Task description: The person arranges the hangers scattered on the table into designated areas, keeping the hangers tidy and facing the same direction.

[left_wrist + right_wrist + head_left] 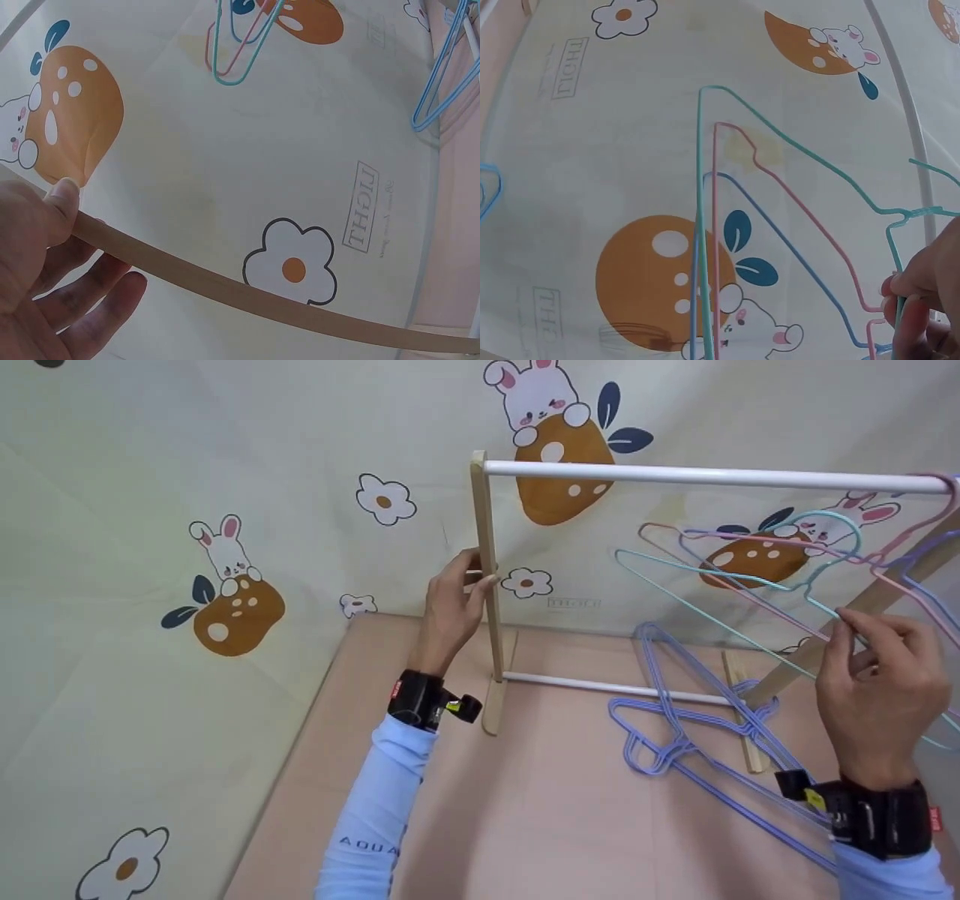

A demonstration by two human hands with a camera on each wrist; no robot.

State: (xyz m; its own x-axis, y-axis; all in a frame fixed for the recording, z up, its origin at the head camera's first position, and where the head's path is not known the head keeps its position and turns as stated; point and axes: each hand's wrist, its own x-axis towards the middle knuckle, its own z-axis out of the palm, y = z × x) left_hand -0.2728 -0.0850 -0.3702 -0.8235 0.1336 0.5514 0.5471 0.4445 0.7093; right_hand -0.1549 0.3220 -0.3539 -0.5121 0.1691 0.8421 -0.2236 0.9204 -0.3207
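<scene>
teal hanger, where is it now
In the head view's right half, the teal hanger is pinched in the right grip, beside the pink hanger.

"What's printed on that pale wall covering (300,435)?"

"Rabbits, mostly. A white rabbit (227,556) on the left leans over a spotted brown fruit (238,622) with dark blue leaves (203,589). Another rabbit (541,397) peeks out higher up, and a third rabbit (821,528) shows off to the right, partly hidden."

"Flowers too?"

"White with brown middles: a big flower (126,868) low on the left, a small flower (358,605) just above the table (555,825) at its far left corner."

"And that table?"

"Pinkish tan, its far edge along the wall covering. Some faint boxed lettering (574,603) shows just above it."
</scene>
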